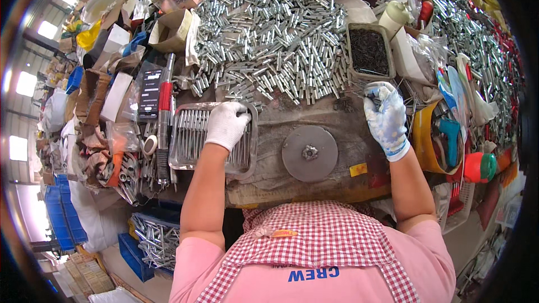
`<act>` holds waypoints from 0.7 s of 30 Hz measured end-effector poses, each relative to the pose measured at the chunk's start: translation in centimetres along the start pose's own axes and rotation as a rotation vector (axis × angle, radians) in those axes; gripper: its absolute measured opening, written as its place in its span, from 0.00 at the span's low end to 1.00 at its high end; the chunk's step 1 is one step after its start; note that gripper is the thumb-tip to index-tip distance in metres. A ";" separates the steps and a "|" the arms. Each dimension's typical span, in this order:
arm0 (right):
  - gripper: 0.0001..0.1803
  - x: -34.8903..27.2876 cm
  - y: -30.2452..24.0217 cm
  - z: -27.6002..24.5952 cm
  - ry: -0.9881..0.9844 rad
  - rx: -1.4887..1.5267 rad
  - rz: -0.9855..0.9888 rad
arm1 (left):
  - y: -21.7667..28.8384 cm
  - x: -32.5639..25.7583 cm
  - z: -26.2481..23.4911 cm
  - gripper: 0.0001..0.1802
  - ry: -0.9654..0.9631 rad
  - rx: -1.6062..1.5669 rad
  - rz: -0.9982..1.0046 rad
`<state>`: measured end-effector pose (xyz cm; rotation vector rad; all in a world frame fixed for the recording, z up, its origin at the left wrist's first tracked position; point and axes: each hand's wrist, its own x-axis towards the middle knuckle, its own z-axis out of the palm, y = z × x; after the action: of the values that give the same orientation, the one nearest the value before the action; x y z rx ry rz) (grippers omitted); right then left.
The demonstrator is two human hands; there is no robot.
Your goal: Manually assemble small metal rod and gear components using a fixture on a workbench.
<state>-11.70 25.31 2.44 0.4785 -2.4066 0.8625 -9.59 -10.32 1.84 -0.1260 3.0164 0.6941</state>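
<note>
Both grips closed (left hand (226, 124) on tray (181, 160))

On the counter (337, 112) I see a flat grey metal disc (309, 153) near its front edge, a small yellow tag (358, 169) just to its right. Far behind spreads a big heap of shiny metal tubes (269, 33). A red-and-grey power screwdriver (164, 118) lies at the left. Far right, a white squeeze bottle (393, 18) stands; nearer, a red-and-green cap (480, 167) sits beside a yellow tub (424, 140).
</note>
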 end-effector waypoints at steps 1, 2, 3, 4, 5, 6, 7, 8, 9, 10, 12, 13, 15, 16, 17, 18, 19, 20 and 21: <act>0.09 -0.1 -0.5 0.0 0.006 0.076 0.064 | -0.2 0.0 0.3 0.13 -0.001 -0.005 0.016; 0.10 0.0 -1.0 -0.3 0.000 0.078 0.038 | -0.4 -0.1 0.5 0.13 0.027 -0.010 0.025; 0.10 -0.2 -1.3 -0.4 0.001 0.072 0.043 | -0.3 -0.2 0.5 0.13 0.022 -0.013 0.030; 0.10 -0.4 -1.5 -0.5 0.009 0.125 0.065 | -0.2 -0.2 0.4 0.14 0.025 -0.015 0.030; 0.10 -0.6 -1.7 -0.6 0.018 0.179 0.086 | -0.1 -0.1 0.3 0.15 0.029 -0.017 0.029; 0.09 -0.6 -2.2 -0.9 0.028 0.142 0.038 | 0.1 -0.2 0.2 0.14 0.045 -0.016 0.031; 0.09 -0.9 -2.3 -0.8 0.029 0.139 0.040 | 0.5 -0.1 0.2 0.14 0.043 -0.017 0.034; 0.09 -1.5 -2.3 -0.4 0.031 0.367 0.164 | 1.1 0.1 0.2 0.14 0.112 -0.030 0.013; 0.10 -2.1 -2.3 -0.3 0.033 0.595 0.287 | 1.7 0.1 0.2 0.13 0.183 -0.043 -0.009; 0.11 -2.7 -2.4 -0.4 -0.013 0.721 0.297 | 2.3 0.4 0.5 0.11 0.256 -0.052 0.067; 0.11 -3.6 -3.3 -0.8 -0.038 0.761 0.297 | 3.0 1.7 1.4 0.11 0.279 -0.014 0.240; 0.12 -3.9 -4.0 -0.8 -0.068 0.805 0.290 | 3.0 2.6 1.7 0.11 0.309 0.026 0.407; 0.11 -4.9 -4.6 -0.7 -0.098 0.741 0.250 | 2.9 4.6 2.1 0.10 0.281 0.150 0.504; 0.11 -5.0 -4.5 -0.9 -0.121 0.688 0.183 | 2.9 5.4 2.1 0.10 0.137 0.252 0.500; 0.11 -5.1 -4.5 -1.1 -0.143 0.634 0.117 | 2.8 6.1 2.2 0.11 -0.007 0.355 0.493; 0.12 -5.6 -4.5 -1.0 -0.148 0.644 0.167 | 2.9 6.7 2.7 0.09 -0.035 0.439 0.490; 0.12 -5.7 -4.5 -1.1 -0.142 0.641 0.169 | 2.6 7.1 2.9 0.09 -0.035 0.440 0.496; 0.13 -5.8 -4.5 -1.2 -0.170 0.579 0.197 | 2.3 7.4 3.0 0.08 -0.054 0.479 0.518; 0.13 -6.0 -4.5 -1.4 -0.199 0.513 0.230 | 2.7 7.4 3.0 0.07 -0.076 0.514 0.543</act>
<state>-4.24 23.84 1.99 0.4978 -2.4360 1.6200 -17.10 -7.10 -0.11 0.7321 3.0386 -0.0897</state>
